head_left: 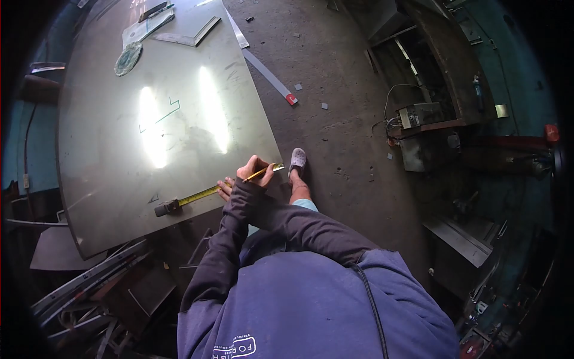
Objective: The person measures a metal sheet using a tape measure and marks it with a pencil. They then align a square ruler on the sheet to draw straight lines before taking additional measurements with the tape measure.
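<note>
My arms cross, the left over the right, at the near corner of a large metal sheet (119, 179). My left hand (256, 167) is closed around a yellow pencil (256, 175), close to the end of the tape blade at the sheet's edge. A tape measure (167, 207) lies on the sheet, its yellow blade drawn out toward the right-hand corner. My right hand (225, 189) holds the blade down against the sheet; its fingers show, but the palm and thumb are hidden behind my left wrist and sleeve.
On the sheet's far end lie a metal square (190, 40), a cloth roll (128, 58) and a white packet (148, 27). Dark marker lines (161, 115) cross the sheet. A metal strip (269, 76) lies on the floor. A machine (421, 113) stands at right, metal frames (89, 287) at lower left.
</note>
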The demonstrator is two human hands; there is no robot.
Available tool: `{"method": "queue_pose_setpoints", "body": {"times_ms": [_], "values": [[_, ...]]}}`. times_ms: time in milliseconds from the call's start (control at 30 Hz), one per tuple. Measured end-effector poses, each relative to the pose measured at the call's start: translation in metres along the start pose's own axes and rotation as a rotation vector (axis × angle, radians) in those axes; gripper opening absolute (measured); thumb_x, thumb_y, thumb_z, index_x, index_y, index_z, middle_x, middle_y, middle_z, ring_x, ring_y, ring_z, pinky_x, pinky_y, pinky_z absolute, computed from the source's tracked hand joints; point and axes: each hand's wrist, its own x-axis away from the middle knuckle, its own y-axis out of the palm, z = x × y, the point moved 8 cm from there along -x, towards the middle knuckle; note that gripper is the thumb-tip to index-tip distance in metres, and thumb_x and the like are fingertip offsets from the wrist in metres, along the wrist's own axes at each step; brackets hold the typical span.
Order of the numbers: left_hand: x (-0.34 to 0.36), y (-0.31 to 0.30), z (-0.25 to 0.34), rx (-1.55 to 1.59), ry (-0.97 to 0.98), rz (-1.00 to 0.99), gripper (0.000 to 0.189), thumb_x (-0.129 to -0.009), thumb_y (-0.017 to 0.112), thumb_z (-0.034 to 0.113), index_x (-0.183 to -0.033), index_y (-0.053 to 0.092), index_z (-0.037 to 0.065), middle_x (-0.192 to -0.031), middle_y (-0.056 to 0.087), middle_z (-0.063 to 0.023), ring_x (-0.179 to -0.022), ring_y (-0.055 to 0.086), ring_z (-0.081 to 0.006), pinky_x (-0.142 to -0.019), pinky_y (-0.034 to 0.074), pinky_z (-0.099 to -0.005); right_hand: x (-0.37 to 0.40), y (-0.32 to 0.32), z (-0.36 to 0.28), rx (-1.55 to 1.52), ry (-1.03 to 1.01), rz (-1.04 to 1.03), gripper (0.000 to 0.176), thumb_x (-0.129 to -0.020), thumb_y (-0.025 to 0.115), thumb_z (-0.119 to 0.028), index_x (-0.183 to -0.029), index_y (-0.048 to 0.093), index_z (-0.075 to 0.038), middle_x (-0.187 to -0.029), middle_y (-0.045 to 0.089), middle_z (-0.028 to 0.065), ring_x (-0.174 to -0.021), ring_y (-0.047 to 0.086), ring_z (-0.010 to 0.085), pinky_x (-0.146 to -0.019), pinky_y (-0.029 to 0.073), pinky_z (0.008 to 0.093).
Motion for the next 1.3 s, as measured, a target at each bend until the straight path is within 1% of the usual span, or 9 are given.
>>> {"method": "queue_pose_setpoints", "body": {"times_ms": [100,233,333,400,633,1033,1200,1300], "values": [[-0.001,0.0,-0.002,0.011,0.015,0.019,0.022,-0.08,0.074,0.014,-0.082,0.055,0.003,-0.068,0.066,-0.0124,-0.06,0.068,-0.0204,-0.057,0.052,-0.0294,0.001,0.0,-0.002,0.068,-0.009,0.018,0.058,-0.094,0.039,-0.031,-0.147,0.028,-0.01,-0.155,0.023,0.0158,-0.146,0.015,0.0329,-0.117,0.01,0.0532],[-0.001,0.001,-0.002,-0.012,0.015,0.017,0.021,-0.08,0.073,0.014,-0.082,0.055,0.003,-0.068,0.066,-0.0119,-0.06,0.068,-0.0206,-0.057,0.052,-0.0295,0.002,-0.001,-0.003,0.149,-0.012,0.036,0.059,-0.094,0.039,-0.032,-0.147,0.026,-0.01,-0.155,0.023,0.0155,-0.146,0.014,0.0328,-0.117,0.01,0.0523],[-0.001,0.001,-0.002,0.008,-0.009,0.005,0.021,-0.079,0.074,0.014,-0.081,0.056,0.004,-0.07,0.067,-0.0109,-0.064,0.069,-0.0225,-0.059,0.054,-0.0305,0.0,-0.001,-0.005,0.197,-0.005,0.049,0.059,-0.095,0.038,-0.032,-0.148,0.025,-0.01,-0.155,0.022,0.0154,-0.146,0.013,0.0326,-0.118,0.01,0.0516],[-0.001,-0.004,-0.001,0.003,0.024,0.071,0.021,-0.079,0.072,0.014,-0.081,0.054,0.003,-0.065,0.065,-0.0121,-0.059,0.068,-0.0222,-0.056,0.052,-0.03,-0.001,0.0,-0.005,0.224,0.0,0.052,0.059,-0.095,0.038,-0.032,-0.148,0.024,-0.01,-0.155,0.022,0.0152,-0.146,0.013,0.0326,-0.118,0.009,0.0512],[0.0,-0.001,-0.005,-0.004,0.012,0.046,0.022,-0.079,0.073,0.014,-0.08,0.054,0.003,-0.065,0.065,-0.0122,-0.058,0.068,-0.0221,-0.055,0.052,-0.03,-0.001,0.001,-0.005,0.297,0.015,0.065,0.059,-0.096,0.037,-0.033,-0.148,0.021,-0.009,-0.156,0.02,0.0148,-0.146,0.012,0.0323,-0.119,0.009,0.0496],[-0.001,-0.001,-0.006,0.025,0.02,0.039,0.023,-0.079,0.075,0.016,-0.079,0.056,0.003,-0.066,0.066,-0.0111,-0.058,0.067,-0.0192,-0.056,0.052,-0.0285,0.004,0.002,-0.01,0.39,0.029,0.082,0.061,-0.098,0.036,-0.034,-0.149,0.016,-0.009,-0.156,0.017,0.0141,-0.147,0.009,0.0319,-0.12,0.008,0.0469],[-0.002,0.001,-0.014,0.084,-0.02,0.017,0.022,-0.078,0.075,0.014,-0.08,0.056,0.003,-0.067,0.067,-0.0111,-0.06,0.068,-0.0185,-0.058,0.053,-0.0282,0.005,0.001,-0.011,0.44,0.036,0.093,0.061,-0.098,0.035,-0.035,-0.149,0.014,-0.008,-0.157,0.016,0.0138,-0.147,0.008,0.0317,-0.12,0.007,0.0458],[-0.001,0.0,-0.011,0.041,0.013,0.027,0.022,-0.079,0.075,0.015,-0.08,0.056,0.003,-0.067,0.066,-0.0113,-0.059,0.068,-0.018,-0.057,0.052,-0.0286,0.005,0.002,-0.012,0.473,0.046,0.102,0.061,-0.099,0.035,-0.035,-0.149,0.013,-0.008,-0.157,0.016,0.0136,-0.147,0.008,0.0316,-0.121,0.007,0.0452]]}}
